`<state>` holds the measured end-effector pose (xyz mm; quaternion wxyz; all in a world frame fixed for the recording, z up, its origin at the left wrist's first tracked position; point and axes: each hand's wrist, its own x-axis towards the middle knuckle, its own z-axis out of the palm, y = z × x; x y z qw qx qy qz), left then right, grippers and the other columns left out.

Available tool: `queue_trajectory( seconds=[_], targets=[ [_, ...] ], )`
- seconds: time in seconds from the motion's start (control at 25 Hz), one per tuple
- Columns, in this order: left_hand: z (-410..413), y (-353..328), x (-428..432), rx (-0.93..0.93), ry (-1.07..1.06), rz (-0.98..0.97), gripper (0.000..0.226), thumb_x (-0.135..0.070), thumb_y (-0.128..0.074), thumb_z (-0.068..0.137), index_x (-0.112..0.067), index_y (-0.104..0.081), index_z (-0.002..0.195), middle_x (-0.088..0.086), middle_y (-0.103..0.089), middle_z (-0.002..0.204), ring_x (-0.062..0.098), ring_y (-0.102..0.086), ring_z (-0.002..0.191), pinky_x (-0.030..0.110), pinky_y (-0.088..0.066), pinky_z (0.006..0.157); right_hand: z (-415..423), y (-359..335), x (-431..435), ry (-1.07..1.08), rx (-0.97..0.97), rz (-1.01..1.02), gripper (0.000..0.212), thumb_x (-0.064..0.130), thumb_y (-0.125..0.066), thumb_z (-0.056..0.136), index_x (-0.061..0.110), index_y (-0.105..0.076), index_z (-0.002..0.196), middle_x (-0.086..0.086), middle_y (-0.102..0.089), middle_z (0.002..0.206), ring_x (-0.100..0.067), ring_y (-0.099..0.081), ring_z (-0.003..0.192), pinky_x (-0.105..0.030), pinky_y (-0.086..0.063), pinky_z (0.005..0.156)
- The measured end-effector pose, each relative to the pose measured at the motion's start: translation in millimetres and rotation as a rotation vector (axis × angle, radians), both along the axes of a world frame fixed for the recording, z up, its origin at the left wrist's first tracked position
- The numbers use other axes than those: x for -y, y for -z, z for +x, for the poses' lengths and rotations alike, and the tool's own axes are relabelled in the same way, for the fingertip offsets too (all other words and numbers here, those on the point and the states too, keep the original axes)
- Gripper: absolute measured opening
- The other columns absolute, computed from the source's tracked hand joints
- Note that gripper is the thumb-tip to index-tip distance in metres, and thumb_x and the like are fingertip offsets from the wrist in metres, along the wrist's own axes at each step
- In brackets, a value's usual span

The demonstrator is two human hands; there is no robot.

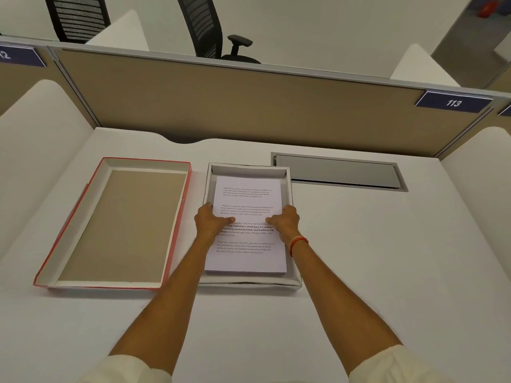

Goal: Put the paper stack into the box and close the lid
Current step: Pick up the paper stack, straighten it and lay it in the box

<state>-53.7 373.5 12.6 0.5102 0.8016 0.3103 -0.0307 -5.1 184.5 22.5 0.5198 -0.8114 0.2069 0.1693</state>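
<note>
Both hands [213,221] [284,221] grip printed paper stack [247,244] (sign [453,103]: 113).

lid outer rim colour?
Red-orange on the outer walls of the lid, which lies upside down left of the box; inside is tan. Head view.

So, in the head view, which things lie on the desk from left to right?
Red-edged lid, lying upside down → left hand → paper stack in the white box → right hand → grey cable hatch.
</note>
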Motion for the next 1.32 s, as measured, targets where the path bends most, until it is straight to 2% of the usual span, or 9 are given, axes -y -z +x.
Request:
queue_trajectory(
  seconds=[0.16,0.48,0.64,0.76,0.88,0.96,1.04,1.2,1.32],
  targets=[
    [-1.6,-1.1,1.9,0.0,-0.003,-0.002,0.061,-0.022,-0.088,0.069,-0.004,-0.056,0.118,0.015,-0.065,0.127,0.034,-0.065,0.111,0.044,-0.054,0.095,-0.6,-1.2,0.2,-0.002,-0.007,0.004,0.049,-0.004,-0.075,0.079,-0.002,-0.05,0.121,-0.019,-0.061,0.124,-0.03,-0.063,0.107,-0.029,-0.052,0.082],
    [-4.6,-3.7,3.8,-0.023,0.005,0.003,0.071,-0.025,-0.088,0.069,-0.005,-0.05,0.126,0.016,-0.06,0.131,0.034,-0.061,0.117,0.047,-0.052,0.1,-1.9,-2.2,1.3,-0.039,0.004,-0.012,0.046,-0.003,-0.075,0.08,-0.002,-0.051,0.119,-0.02,-0.061,0.123,-0.028,-0.063,0.103,-0.026,-0.05,0.079],
    [-5.5,-14.5,4.9,-0.077,0.082,0.036,0.069,-0.026,-0.084,0.074,-0.004,-0.045,0.127,0.017,-0.057,0.133,0.034,-0.058,0.12,0.043,-0.05,0.097,3.0,-6.6,4.4,-0.131,0.022,-0.078,0.034,0.001,-0.074,0.082,0.004,-0.053,0.108,-0.02,-0.063,0.122,-0.033,-0.064,0.109,-0.027,-0.05,0.078],
    [-13.7,-37.8,12.8,-0.004,0.108,0.065,0.064,-0.025,-0.082,0.078,-0.005,-0.048,0.128,0.014,-0.059,0.133,0.033,-0.059,0.12,0.035,-0.049,0.09,22.2,-17.6,4.6,-0.271,0.103,-0.214,0.032,0.004,-0.072,0.084,-0.006,-0.061,0.111,-0.022,-0.066,0.117,-0.035,-0.065,0.109,-0.028,-0.051,0.078],
    [-34.8,-60.2,26.5,-0.077,-0.001,-0.329,0.058,-0.023,-0.08,0.079,-0.004,-0.055,0.128,0.012,-0.062,0.122,0.031,-0.059,0.118,0.042,-0.047,0.103,49.1,-31.0,-1.6,-0.387,0.227,-0.273,0.038,0.009,-0.069,0.088,-0.005,-0.057,0.121,-0.02,-0.063,0.126,-0.033,-0.061,0.117,-0.03,-0.051,0.086],
    [-54.9,-70.2,36.7,-0.229,-0.149,-0.842,0.04,-0.011,-0.076,0.083,0.004,-0.059,0.116,0.02,-0.066,0.115,0.036,-0.063,0.112,0.048,-0.053,0.097,65.4,-37.9,-7.3,-0.491,0.279,-0.276,0.049,0.012,-0.065,0.092,-0.001,-0.048,0.136,-0.018,-0.054,0.14,-0.032,-0.053,0.129,-0.036,-0.047,0.103],
    [-72.4,-71.7,45.1,-0.331,-0.26,-1.129,0.036,0.0,-0.069,0.086,0.008,-0.055,0.118,0.031,-0.061,0.122,0.043,-0.064,0.112,0.048,-0.056,0.091,80.3,-40.5,-12.8,-0.595,0.324,-0.287,0.051,0.012,-0.061,0.094,0.005,-0.046,0.142,-0.014,-0.051,0.145,-0.029,-0.049,0.134,-0.036,-0.041,0.111],
    [-91.9,-63.8,56.3,-0.339,-0.372,-1.323,0.033,0.004,-0.067,0.085,-0.002,-0.055,0.115,0.032,-0.051,0.129,0.053,-0.059,0.114,0.056,-0.051,0.098,106.5,-41.7,-24.3,-0.798,0.346,-0.41,0.046,0.009,-0.056,0.095,0.007,-0.049,0.14,-0.013,-0.053,0.143,-0.03,-0.049,0.133,-0.04,-0.041,0.112],
    [-94.6,-58.5,59.4,-0.315,-0.401,-1.407,0.042,0.003,-0.069,0.084,-0.016,-0.057,0.119,0.031,-0.056,0.129,0.053,-0.06,0.112,0.062,-0.051,0.094,121.6,-40.1,-31.2,-0.891,0.31,-0.475,0.047,0.003,-0.052,0.094,0.006,-0.049,0.141,-0.013,-0.051,0.144,-0.031,-0.047,0.134,-0.042,-0.04,0.114]
  ],
)
